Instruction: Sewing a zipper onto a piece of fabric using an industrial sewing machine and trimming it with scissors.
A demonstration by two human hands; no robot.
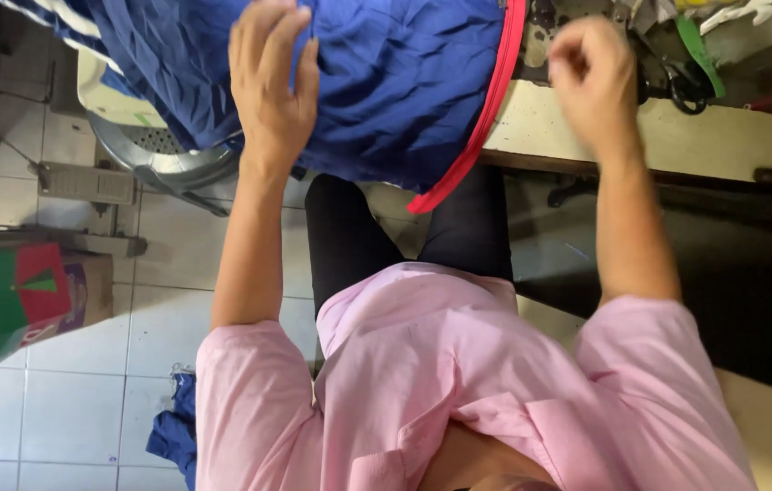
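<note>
Over tiled floor [86, 364], left hand [269, 86] grips blue fabric [395, 82]; red trim [477, 127] runs steeply downward.

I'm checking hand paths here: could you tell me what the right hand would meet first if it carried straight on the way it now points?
Probably the clutter on the table: the right hand, loosely curled, points toward the scissors and the green strip just beyond it. Depth is unclear.
</note>
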